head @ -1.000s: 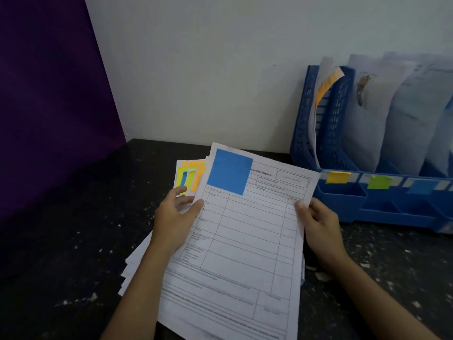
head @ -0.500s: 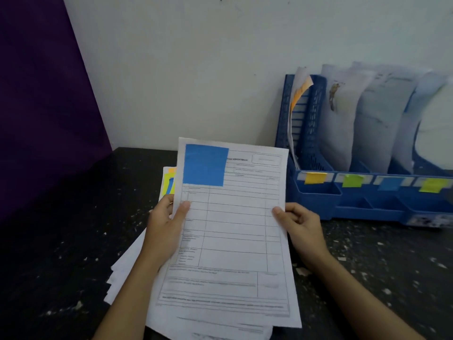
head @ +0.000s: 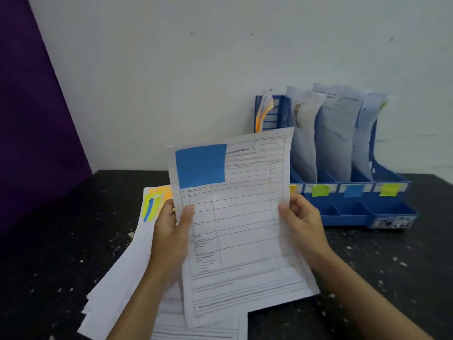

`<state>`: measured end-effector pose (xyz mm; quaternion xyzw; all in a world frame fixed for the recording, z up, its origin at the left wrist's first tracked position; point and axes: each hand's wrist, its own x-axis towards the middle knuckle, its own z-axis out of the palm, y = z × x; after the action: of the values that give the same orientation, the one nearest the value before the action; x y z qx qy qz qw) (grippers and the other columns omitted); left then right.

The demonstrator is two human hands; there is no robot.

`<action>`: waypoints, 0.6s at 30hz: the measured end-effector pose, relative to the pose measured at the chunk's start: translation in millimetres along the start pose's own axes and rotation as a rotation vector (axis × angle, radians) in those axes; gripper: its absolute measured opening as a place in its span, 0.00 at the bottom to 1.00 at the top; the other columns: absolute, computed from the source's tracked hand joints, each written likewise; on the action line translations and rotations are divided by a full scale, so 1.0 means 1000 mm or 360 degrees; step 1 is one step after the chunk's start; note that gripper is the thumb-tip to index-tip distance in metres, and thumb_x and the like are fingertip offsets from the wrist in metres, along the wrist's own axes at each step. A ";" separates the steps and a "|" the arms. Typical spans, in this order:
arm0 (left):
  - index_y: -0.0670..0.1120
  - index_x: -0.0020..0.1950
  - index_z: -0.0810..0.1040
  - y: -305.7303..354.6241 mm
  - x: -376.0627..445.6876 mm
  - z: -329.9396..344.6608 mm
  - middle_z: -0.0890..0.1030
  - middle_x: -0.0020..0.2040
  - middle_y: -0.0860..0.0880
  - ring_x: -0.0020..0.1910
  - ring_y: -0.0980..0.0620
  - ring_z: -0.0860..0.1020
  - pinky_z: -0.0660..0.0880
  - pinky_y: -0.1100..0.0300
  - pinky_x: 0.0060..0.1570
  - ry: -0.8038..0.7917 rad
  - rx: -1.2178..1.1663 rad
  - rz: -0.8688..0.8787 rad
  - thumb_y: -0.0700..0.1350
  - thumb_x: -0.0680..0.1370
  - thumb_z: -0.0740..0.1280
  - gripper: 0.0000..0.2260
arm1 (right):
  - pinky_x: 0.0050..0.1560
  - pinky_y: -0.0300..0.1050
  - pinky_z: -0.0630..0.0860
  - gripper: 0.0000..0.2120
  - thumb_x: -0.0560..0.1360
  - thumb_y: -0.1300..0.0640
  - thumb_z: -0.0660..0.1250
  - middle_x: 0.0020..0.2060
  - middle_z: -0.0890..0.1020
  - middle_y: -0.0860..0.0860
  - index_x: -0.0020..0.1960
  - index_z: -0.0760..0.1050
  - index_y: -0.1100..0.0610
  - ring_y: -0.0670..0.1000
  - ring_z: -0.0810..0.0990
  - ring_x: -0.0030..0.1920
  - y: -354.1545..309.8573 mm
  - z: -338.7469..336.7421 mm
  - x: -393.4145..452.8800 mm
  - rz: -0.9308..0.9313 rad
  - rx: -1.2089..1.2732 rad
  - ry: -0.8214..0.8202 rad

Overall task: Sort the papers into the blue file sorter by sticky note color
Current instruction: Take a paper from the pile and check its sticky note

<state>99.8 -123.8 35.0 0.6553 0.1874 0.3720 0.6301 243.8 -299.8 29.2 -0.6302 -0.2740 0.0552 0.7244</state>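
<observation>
The left hand (head: 171,231) and right hand (head: 302,224) each grip the blue-noted paper (head: 240,227) before the file sorter (head: 362,212).

form (head: 240,229) heading blurred, no readable text

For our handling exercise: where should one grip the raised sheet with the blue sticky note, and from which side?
Grip the sheet at its two long side edges around mid-height, as the left hand and right hand do. It is thin and bowing, so pinching both sides probably keeps it flat and leaves the blue sticky note visible.
</observation>
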 end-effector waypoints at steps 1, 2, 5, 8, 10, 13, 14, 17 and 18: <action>0.51 0.55 0.75 0.004 0.002 0.005 0.82 0.51 0.54 0.50 0.54 0.82 0.80 0.58 0.45 -0.0054 -0.0016 0.0018 0.44 0.79 0.62 0.07 | 0.44 0.37 0.79 0.08 0.78 0.62 0.60 0.44 0.84 0.48 0.49 0.76 0.53 0.44 0.82 0.46 -0.004 -0.004 0.001 -0.0097 -0.0126 0.0052; 0.51 0.53 0.76 0.008 0.004 0.010 0.83 0.48 0.55 0.48 0.56 0.82 0.79 0.62 0.44 -0.0127 -0.0024 0.0030 0.41 0.78 0.64 0.07 | 0.45 0.35 0.78 0.08 0.78 0.61 0.60 0.44 0.83 0.46 0.49 0.76 0.50 0.42 0.81 0.45 -0.008 -0.009 0.003 -0.0188 -0.0275 0.0107; 0.49 0.48 0.78 0.022 0.009 0.022 0.84 0.42 0.56 0.44 0.57 0.82 0.78 0.64 0.40 -0.0352 0.0012 -0.0006 0.41 0.67 0.65 0.11 | 0.44 0.27 0.73 0.07 0.78 0.59 0.61 0.46 0.80 0.42 0.52 0.76 0.50 0.37 0.77 0.46 -0.019 -0.029 0.008 -0.0372 -0.0622 0.0205; 0.49 0.48 0.76 0.034 0.012 0.037 0.84 0.40 0.56 0.42 0.56 0.82 0.77 0.65 0.33 -0.0471 0.0084 -0.0034 0.37 0.72 0.67 0.08 | 0.44 0.25 0.73 0.09 0.77 0.58 0.62 0.47 0.80 0.42 0.57 0.74 0.56 0.38 0.78 0.45 -0.027 -0.046 0.011 -0.0497 -0.0827 0.0241; 0.50 0.48 0.76 0.044 0.014 0.047 0.83 0.39 0.58 0.39 0.59 0.82 0.76 0.68 0.31 -0.0497 0.0071 -0.0017 0.36 0.77 0.63 0.09 | 0.44 0.26 0.74 0.10 0.77 0.59 0.63 0.47 0.79 0.42 0.57 0.74 0.58 0.38 0.77 0.45 -0.030 -0.055 0.012 -0.0582 -0.0907 0.0296; 0.52 0.47 0.77 0.059 0.015 0.067 0.84 0.40 0.59 0.41 0.60 0.82 0.76 0.68 0.35 -0.0594 0.0139 0.0071 0.37 0.78 0.62 0.09 | 0.45 0.41 0.78 0.13 0.76 0.55 0.65 0.47 0.78 0.45 0.59 0.72 0.58 0.44 0.77 0.44 -0.033 -0.069 0.013 -0.0723 -0.1107 0.0436; 0.52 0.46 0.77 0.064 0.015 0.075 0.84 0.40 0.60 0.42 0.61 0.82 0.77 0.66 0.37 -0.0628 0.0157 0.0109 0.37 0.78 0.61 0.10 | 0.47 0.45 0.77 0.17 0.75 0.54 0.67 0.50 0.78 0.48 0.60 0.71 0.59 0.46 0.76 0.46 -0.034 -0.073 0.014 -0.0725 -0.1187 0.0504; 0.55 0.48 0.76 0.074 0.014 0.101 0.83 0.46 0.59 0.47 0.59 0.81 0.77 0.60 0.46 -0.0655 0.0173 0.0234 0.38 0.79 0.61 0.11 | 0.58 0.50 0.69 0.32 0.69 0.53 0.73 0.60 0.70 0.57 0.67 0.64 0.61 0.50 0.67 0.59 -0.034 -0.078 0.017 -0.0685 -0.1389 0.0691; 0.56 0.48 0.75 0.077 0.013 0.111 0.82 0.48 0.59 0.50 0.58 0.80 0.77 0.57 0.50 -0.0649 0.0173 0.0280 0.38 0.79 0.61 0.12 | 0.61 0.53 0.66 0.34 0.68 0.50 0.72 0.63 0.67 0.58 0.68 0.64 0.61 0.52 0.65 0.62 -0.037 -0.075 0.016 -0.0719 -0.1442 0.0739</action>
<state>171.0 -201.0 120.3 0.7638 0.0182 0.2747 0.5839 282.6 -367.0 64.6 -0.7999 -0.2317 -0.3652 0.4161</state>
